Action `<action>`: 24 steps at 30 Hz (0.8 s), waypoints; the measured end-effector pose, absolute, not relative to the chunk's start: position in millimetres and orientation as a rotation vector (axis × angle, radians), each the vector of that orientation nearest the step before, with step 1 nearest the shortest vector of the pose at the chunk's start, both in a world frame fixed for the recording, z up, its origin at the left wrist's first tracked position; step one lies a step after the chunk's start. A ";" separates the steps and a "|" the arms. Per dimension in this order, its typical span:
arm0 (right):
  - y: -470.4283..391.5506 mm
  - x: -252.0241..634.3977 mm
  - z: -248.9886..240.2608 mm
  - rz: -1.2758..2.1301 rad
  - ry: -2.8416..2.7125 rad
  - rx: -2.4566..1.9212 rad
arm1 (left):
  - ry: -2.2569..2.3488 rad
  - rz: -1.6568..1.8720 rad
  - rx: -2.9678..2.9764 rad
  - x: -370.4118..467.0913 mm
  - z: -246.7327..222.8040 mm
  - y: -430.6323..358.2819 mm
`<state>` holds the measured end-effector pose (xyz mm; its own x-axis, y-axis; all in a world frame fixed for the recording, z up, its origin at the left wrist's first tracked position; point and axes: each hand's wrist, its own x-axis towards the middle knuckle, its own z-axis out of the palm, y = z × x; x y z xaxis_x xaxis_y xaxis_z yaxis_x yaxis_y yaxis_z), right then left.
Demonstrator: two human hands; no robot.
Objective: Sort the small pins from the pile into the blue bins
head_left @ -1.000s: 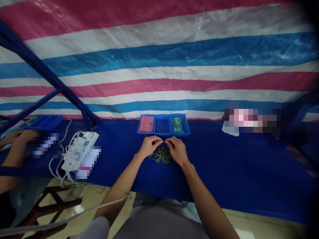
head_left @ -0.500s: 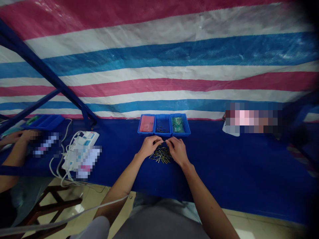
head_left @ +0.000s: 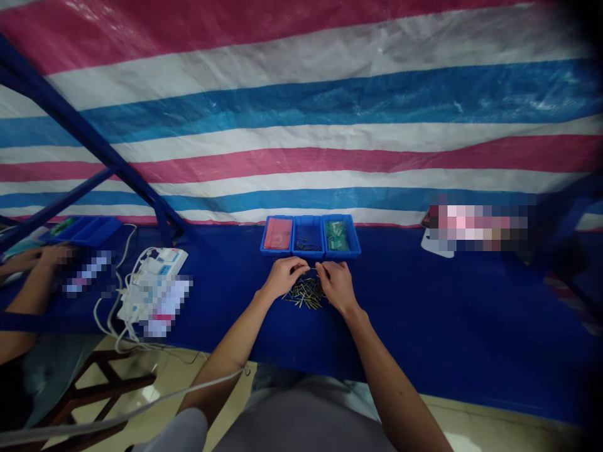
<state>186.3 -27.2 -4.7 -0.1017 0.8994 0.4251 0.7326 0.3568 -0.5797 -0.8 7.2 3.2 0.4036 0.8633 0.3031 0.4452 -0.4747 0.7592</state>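
One broad blue worktop carries a row of three blue trays, set just beyond the person's hands, presumably for easy reach. Pink packets lie in the left tray, green ones in the right. Nearer the person, the left hand and right hand face each other, each with fingertips pinched narrow. Between them sits a loose pile of slender pieces, likely gathered there for picking up. Smallest is one slim piece apparently spanning both pinches, probably to steady its two ends. The fingers hide those ends, the hands overlap the pile's edges, and the middle tray's dark bits are too small to identify.
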 end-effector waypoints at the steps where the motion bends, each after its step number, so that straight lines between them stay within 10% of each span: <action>1: -26.9 186.5 -5.7 0.289 -1.872 -1.429 | 1.107 0.931 2.088 -0.9 3.8 7.3; 24: -29.8 185.3 3.0 0.477 -1.749 -1.234 | 1.104 0.922 2.054 -3.1 4.8 6.6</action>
